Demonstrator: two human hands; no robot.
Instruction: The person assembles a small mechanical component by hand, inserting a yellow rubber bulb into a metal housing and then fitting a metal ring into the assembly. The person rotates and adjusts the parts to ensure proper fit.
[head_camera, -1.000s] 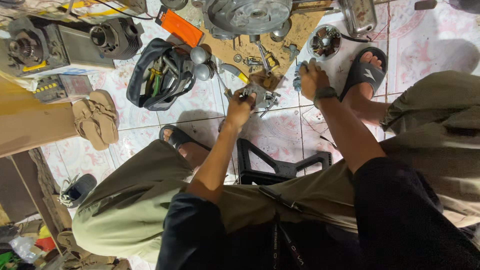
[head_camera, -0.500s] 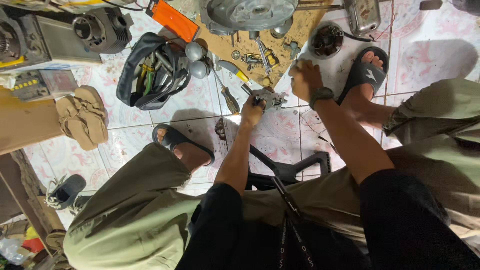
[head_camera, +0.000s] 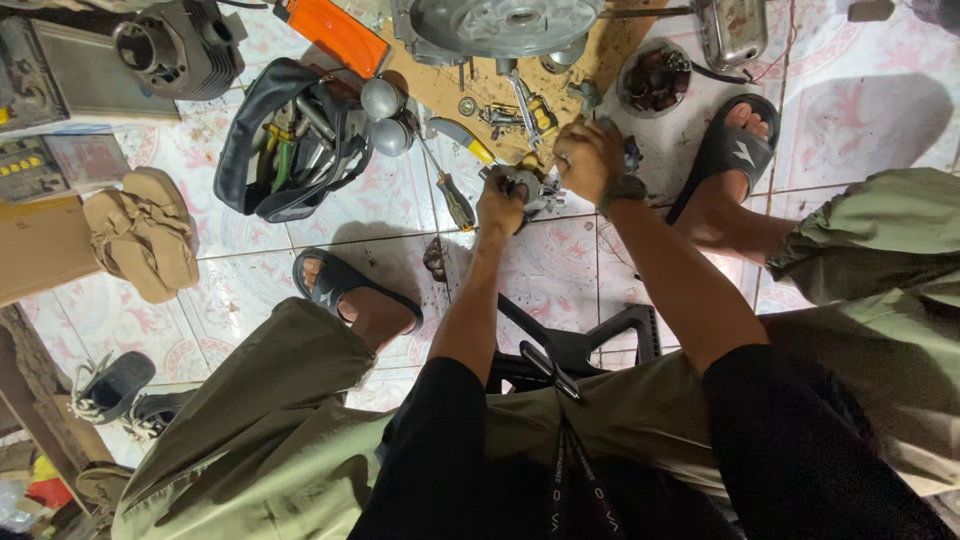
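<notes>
I sit on a low black stool (head_camera: 590, 345) over a tiled floor. My left hand (head_camera: 500, 205) grips a small grey metal engine part (head_camera: 537, 188) between my feet. My right hand (head_camera: 588, 158) is closed over the top of the same part, a dark band on its wrist. What the right fingers pinch is hidden. A screwdriver with a yellow and black handle (head_camera: 452, 190) lies just left of my left hand.
A wooden board (head_camera: 440, 85) ahead carries a round metal engine cover (head_camera: 505, 25), bolts and small tools. A black bag of tools (head_camera: 290, 140) lies at left, near tan sandals (head_camera: 145, 235). My feet wear black slides (head_camera: 725, 150). A dark round coil part (head_camera: 655, 80) sits by my right foot.
The view has shifted, so the floor items sit lower and further right in frame. Both hands have stayed together on the metal part between my feet.
</notes>
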